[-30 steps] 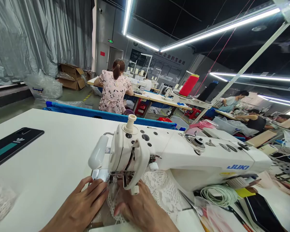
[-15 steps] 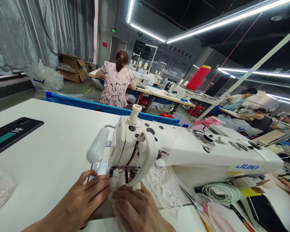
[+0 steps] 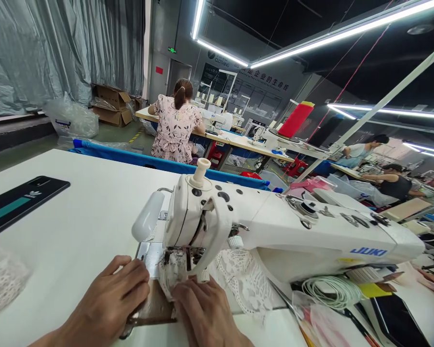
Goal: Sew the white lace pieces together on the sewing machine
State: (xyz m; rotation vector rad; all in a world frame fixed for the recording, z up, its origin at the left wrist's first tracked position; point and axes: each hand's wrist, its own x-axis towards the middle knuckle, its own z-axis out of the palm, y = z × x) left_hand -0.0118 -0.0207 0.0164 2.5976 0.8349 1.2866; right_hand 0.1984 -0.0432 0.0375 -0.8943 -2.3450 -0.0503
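Note:
A white JUKI sewing machine (image 3: 296, 231) stands before me. Off-white lace fabric (image 3: 238, 277) lies on its bed, running under the needle area and out to the right of it. My right hand (image 3: 202, 306) is closed at the lace just in front of the presser foot, its fingertips partly hidden by the machine head. My left hand (image 3: 112, 296) rests at the left edge of the metal bed plate (image 3: 155, 303), apart from the lace. Its fingers are bent and slightly apart, with nothing visible in them.
A black phone (image 3: 25, 200) and a lace bundle (image 3: 3, 279) lie on the left of the table. To the right are scissors (image 3: 284, 294), a coiled pale green cord (image 3: 334, 291) and another dark phone (image 3: 401, 318). A red thread cone (image 3: 296, 119) stands behind; co-workers sit beyond.
My left hand has come away from the lace, moving left and slightly toward me, baring the metal plate. My right hand stays at the lace by the presser foot.

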